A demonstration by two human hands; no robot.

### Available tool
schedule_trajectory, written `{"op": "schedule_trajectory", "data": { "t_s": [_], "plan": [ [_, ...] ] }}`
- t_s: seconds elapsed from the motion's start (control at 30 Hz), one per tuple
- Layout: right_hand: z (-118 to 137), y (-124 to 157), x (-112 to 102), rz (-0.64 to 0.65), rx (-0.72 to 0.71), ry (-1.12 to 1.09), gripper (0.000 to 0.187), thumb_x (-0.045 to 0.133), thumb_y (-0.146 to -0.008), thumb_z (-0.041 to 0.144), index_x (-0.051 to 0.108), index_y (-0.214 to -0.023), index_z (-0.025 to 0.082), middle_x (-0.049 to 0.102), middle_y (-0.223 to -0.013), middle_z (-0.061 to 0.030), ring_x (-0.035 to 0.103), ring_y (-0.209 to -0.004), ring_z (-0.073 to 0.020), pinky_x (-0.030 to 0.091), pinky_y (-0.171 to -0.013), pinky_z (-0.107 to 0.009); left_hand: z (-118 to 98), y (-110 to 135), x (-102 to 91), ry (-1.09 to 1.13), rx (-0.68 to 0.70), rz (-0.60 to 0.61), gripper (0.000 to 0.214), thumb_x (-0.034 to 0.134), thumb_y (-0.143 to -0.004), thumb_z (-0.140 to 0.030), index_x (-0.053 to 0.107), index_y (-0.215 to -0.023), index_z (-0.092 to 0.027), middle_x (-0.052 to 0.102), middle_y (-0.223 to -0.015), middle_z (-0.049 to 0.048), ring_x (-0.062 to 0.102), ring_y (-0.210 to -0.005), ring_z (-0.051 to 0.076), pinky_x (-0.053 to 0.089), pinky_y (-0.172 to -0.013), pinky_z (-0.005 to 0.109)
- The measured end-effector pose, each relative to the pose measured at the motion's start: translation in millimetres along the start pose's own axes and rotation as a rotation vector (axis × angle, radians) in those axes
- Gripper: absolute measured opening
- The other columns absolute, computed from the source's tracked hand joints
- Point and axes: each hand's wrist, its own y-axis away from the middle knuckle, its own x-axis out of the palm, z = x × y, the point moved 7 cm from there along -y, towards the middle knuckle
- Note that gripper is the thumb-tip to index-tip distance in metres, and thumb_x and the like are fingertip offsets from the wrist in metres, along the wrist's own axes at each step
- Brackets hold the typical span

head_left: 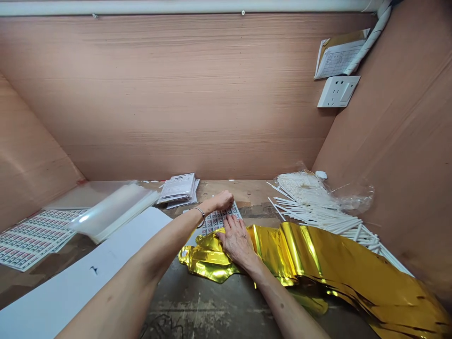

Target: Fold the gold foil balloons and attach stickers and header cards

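My left hand (pixel 223 200) reaches forward with its fingers curled onto the far edge of a small sheet of printed stickers (pixel 216 220). Whether it pinches a sticker I cannot make out. My right hand (pixel 237 241) lies flat with its fingers spread, pressing on the near edge of that sheet and on the end of a stack of gold foil balloons (pixel 303 256). The gold foil stretches from the middle of the bench to the lower right corner.
A heap of white plastic sticks (pixel 328 214) lies at the right beside a clear bag (pixel 353 195). Clear plastic bags (pixel 113 209), a white board (pixel 81 278) and a large sticker sheet (pixel 31 235) lie at the left. Leaflets (pixel 178 187) sit by the back wall.
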Motion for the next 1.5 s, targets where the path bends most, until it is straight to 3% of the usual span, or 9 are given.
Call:
{"op": "schedule_trajectory", "data": {
  "t_s": [0.3,0.63,0.73,0.87,1.03,1.1,1.2,1.37,1.5],
  "plan": [
    [0,-1,0,-0.001,-0.006,0.004,0.050,0.036,-0.086,0.042,0.046,-0.121,0.007,0.044,-0.128,-0.0155,0.031,-0.122,-0.0266,0.019,-0.102,-0.041,-4,1,0.6,-0.034,0.034,-0.020,0.021,0.045,-0.071,-0.005,0.066,-0.071,-0.007,0.065,-0.078,0.0178,0.060,-0.063,0.017,0.043,-0.057,0.022],
    [3,0,-7,-0.046,-0.028,0.022,0.048,0.040,-0.085,0.041,0.043,-0.122,0.011,0.044,-0.125,-0.0148,0.031,-0.121,-0.0248,0.022,-0.101,-0.043,-30,7,0.0,-0.003,0.124,-0.013,0.010,0.053,-0.061,-0.004,0.063,-0.060,-0.008,0.064,-0.070,0.0184,0.061,-0.063,0.022,0.046,-0.059,0.029],
    [3,0,-6,-0.050,-0.028,0.027,0.049,0.039,-0.085,0.041,0.043,-0.122,0.010,0.045,-0.125,-0.0153,0.031,-0.120,-0.0248,0.021,-0.101,-0.043,-26,2,-2.6,0.059,0.054,-0.068,0.008,0.055,-0.059,-0.005,0.062,-0.057,-0.009,0.064,-0.068,0.0171,0.061,-0.063,0.021,0.047,-0.061,0.028],
    [1,1,-1,-0.035,-0.019,0.028,0.049,0.034,-0.087,0.041,0.044,-0.122,0.008,0.043,-0.128,-0.0156,0.031,-0.122,-0.0250,0.019,-0.102,-0.042,9,9,-19.3,0.170,-0.178,-0.232,0.018,0.046,-0.066,-0.007,0.064,-0.064,-0.007,0.065,-0.068,0.0139,0.060,-0.061,0.016,0.047,-0.059,0.024],
    [-1,1,4,-0.011,-0.026,0.045,0.049,0.037,-0.086,0.039,0.043,-0.124,0.008,0.040,-0.131,-0.0159,0.031,-0.122,-0.0249,0.019,-0.101,-0.041,52,60,-41.2,0.351,-0.417,-0.423,0.033,0.031,-0.076,-0.011,0.062,-0.079,-0.004,0.063,-0.063,0.0064,0.056,-0.049,0.008,0.044,-0.046,0.016],
    [-1,1,6,-0.009,-0.030,0.053,0.049,0.038,-0.086,0.039,0.044,-0.123,0.008,0.041,-0.130,-0.0159,0.032,-0.122,-0.0250,0.020,-0.101,-0.041,54,92,-43.5,0.559,-0.473,-0.497,0.030,0.033,-0.075,-0.014,0.062,-0.076,-0.004,0.061,-0.058,0.0045,0.053,-0.044,0.007,0.043,-0.042,0.016],
    [-2,-1,7,0.006,-0.034,0.060,0.047,0.039,-0.086,0.040,0.045,-0.121,0.009,0.042,-0.130,-0.0148,0.033,-0.121,-0.0246,0.020,-0.100,-0.040,41,143,-42.5,0.832,-0.490,-0.583,0.024,0.040,-0.073,-0.017,0.062,-0.072,-0.007,0.056,-0.052,0.0010,0.049,-0.041,0.007,0.041,-0.041,0.018],
    [-6,-4,10,0.111,-0.022,0.081,0.045,0.038,-0.087,0.037,0.045,-0.121,0.009,0.041,-0.131,-0.0141,0.031,-0.122,-0.0231,0.019,-0.100,-0.037,-7,209,-47.1,0.475,-0.304,-0.621,0.018,0.043,-0.073,-0.012,0.060,-0.067,-0.012,0.059,-0.065,0.0023,0.052,-0.060,0.009,0.041,-0.058,0.019],
    [-4,-7,6,0.171,-0.028,0.088,0.041,0.036,-0.087,0.036,0.047,-0.118,0.012,0.041,-0.131,-0.0134,0.032,-0.121,-0.0223,0.021,-0.098,-0.037,-39,230,-28.3,0.126,-0.174,-0.531,0.021,0.037,-0.080,-0.012,0.054,-0.068,-0.013,0.055,-0.069,0.0048,0.049,-0.066,0.012,0.040,-0.062,0.022]
  ]
}}
